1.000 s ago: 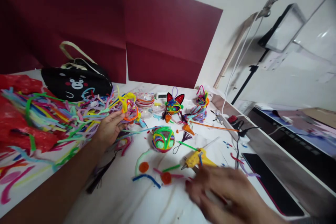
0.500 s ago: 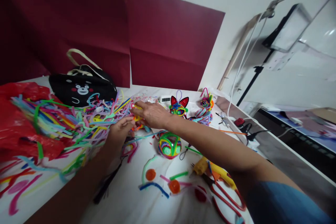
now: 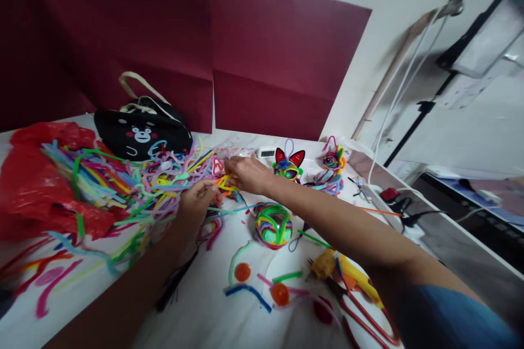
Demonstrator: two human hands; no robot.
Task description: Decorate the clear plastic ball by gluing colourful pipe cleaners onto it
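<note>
My left hand (image 3: 197,199) is closed in a pinch on yellow pipe cleaners (image 3: 225,182). At their other side my right hand (image 3: 249,174) is closed on the same yellow strands, with its fingertips partly hidden. Some orange shows among the strands. Just left of the hands spreads a tangled heap of coloured pipe cleaners (image 3: 143,188). Nearer me, beneath the right forearm, stands a round ornament wound in green, yellow and multicoloured strands (image 3: 273,227). Behind that forearm is a mask-like ornament with red ears (image 3: 289,163).
A red plastic bag (image 3: 45,191) and a black bear-face bag (image 3: 141,133) lie left. Red-handled scissors (image 3: 364,313) and a yellow glue gun (image 3: 356,275) are front right. Orange discs (image 3: 280,294) lie in front. A small timer (image 3: 266,152) and a power strip (image 3: 411,229) stand farther off.
The view has swung slightly left, so things sit farther right. My hands have drawn a little apart, and more of the yellow strands shows between them.
</note>
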